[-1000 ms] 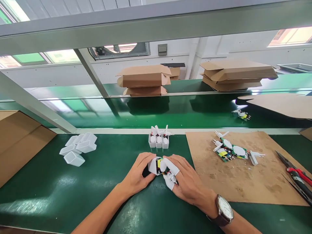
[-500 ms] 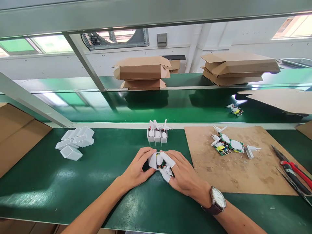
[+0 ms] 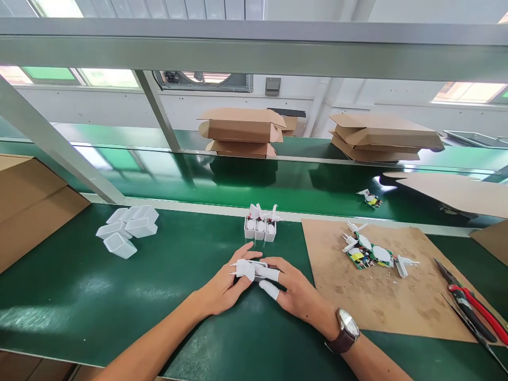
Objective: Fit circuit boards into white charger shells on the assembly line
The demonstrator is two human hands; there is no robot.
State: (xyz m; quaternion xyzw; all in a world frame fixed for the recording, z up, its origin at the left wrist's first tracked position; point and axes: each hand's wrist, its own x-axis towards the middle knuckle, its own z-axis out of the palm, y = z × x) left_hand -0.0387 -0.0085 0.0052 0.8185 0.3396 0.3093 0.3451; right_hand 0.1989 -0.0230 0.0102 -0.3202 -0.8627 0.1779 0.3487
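Between my two hands is a white plug adapter (image 3: 245, 269), its thin prongs pointing left. My left hand (image 3: 223, 290) has thumb and fingers around its left end. The fingers of my right hand (image 3: 299, 290), with white covers on thumb and forefinger, press on the right end. The circuit board inside is hidden from this angle. Just beyond stand three white cases (image 3: 260, 229) in a row, with boards and white plug pieces sticking out of their tops. Several white cases (image 3: 120, 245) lie grouped to the left.
On the brown board (image 3: 329, 286) at right lie several circuit boards (image 3: 367, 251), red-and-black pliers (image 3: 462, 301) and tweezers (image 3: 472, 324). Another circuit board (image 3: 372, 199) rests on the green surface behind. Cardboard boxes (image 3: 242, 129) stand farther back; one carton (image 3: 35, 203) is at far left.
The adapter has been turned: its plug end now points left instead of right, and the board inside no longer shows. The camera view has tilted upward.
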